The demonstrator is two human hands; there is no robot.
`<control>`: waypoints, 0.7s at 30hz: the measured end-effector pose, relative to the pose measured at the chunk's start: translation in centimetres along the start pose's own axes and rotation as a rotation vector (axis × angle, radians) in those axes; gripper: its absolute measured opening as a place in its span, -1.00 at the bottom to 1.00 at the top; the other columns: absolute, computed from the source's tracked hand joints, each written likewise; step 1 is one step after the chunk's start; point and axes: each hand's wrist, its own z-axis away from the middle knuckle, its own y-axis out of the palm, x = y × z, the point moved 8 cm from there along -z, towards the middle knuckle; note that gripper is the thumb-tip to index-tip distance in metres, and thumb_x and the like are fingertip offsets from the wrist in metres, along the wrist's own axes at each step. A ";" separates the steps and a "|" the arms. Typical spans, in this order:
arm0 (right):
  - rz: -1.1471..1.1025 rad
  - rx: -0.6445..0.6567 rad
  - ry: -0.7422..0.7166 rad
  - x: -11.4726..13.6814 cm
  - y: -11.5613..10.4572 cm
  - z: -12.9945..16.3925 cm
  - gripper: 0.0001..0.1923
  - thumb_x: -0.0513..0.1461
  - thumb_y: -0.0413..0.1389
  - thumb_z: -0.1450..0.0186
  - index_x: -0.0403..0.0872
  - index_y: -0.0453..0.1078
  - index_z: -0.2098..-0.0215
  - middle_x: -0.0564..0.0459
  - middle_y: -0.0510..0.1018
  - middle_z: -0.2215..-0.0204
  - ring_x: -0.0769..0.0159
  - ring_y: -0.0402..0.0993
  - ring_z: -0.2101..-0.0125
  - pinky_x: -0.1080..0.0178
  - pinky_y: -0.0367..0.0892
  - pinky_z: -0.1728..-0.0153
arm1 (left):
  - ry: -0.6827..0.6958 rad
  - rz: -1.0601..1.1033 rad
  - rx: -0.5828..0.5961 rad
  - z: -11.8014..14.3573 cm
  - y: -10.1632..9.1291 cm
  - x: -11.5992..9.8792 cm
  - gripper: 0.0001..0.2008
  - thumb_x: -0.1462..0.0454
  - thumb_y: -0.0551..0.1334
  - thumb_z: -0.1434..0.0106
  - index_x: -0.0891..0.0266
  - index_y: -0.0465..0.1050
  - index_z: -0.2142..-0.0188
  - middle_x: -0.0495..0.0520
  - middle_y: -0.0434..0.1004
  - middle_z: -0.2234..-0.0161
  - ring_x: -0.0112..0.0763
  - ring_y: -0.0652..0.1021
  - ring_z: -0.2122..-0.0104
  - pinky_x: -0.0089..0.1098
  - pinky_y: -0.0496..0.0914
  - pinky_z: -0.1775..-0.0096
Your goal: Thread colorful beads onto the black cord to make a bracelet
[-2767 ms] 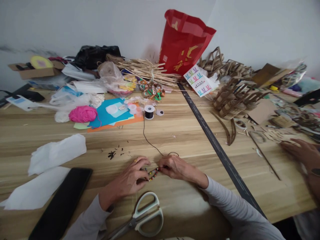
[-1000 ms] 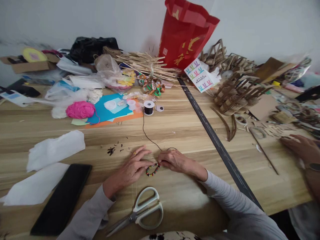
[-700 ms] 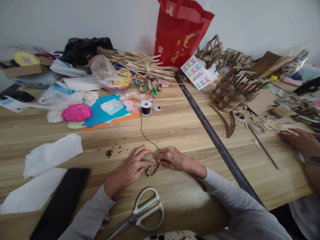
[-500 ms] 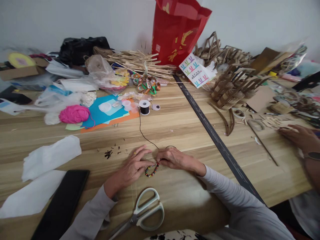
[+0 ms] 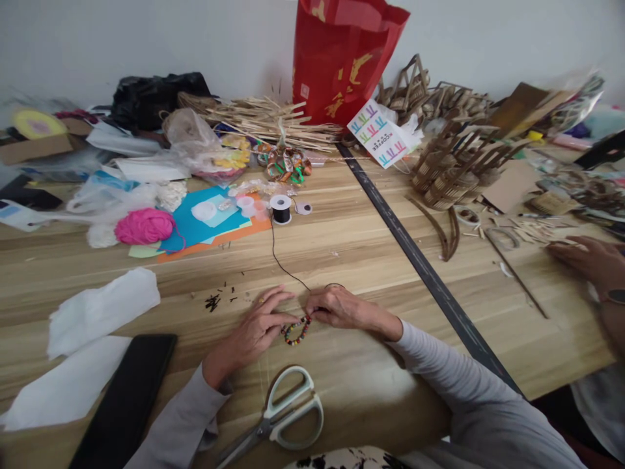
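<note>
Multicoloured round beads form a short curved strand lying on the pale wood-grain table between both hands. Thin black cord runs from it back to a small spool. Left hand rests palm down, fingertips pinching the strand's near end; right hand, knuckles up, pinches the cord end

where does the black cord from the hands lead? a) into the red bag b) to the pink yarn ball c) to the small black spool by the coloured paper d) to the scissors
c: the black cord runs up the table from the right hand and the string of coloured beads to the black spool beside the coloured paper.
</note>
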 end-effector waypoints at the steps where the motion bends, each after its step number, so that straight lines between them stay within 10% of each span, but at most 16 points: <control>1: -0.003 0.001 -0.001 0.0 0.0 0.0 -0.91 -0.31 0.05 -0.33 -0.08 0.40 0.29 0.03 0.50 0.33 0.35 0.42 0.28 0.38 0.18 0.28 | -0.004 0.007 0.002 0.1 0.0 0.0 -0.55 0.54 0.05 -0.23 0.09 0.54 0.09 0.10 0.26 -0.18 -0.13 0.12 -0.24 0.01 0.15 -0.19; 21: -0.012 0.014 -0.003 0.1 -0.1 -0.2 -0.91 -0.34 0.05 -0.30 -0.08 0.39 0.31 0.04 0.52 0.33 0.35 0.44 0.30 0.38 0.20 0.29 | -0.004 -0.020 0.004 0.2 0.1 -0.4 -0.56 0.53 0.06 -0.22 0.09 0.55 0.10 0.11 0.24 -0.19 -0.10 0.11 -0.24 0.04 0.14 -0.20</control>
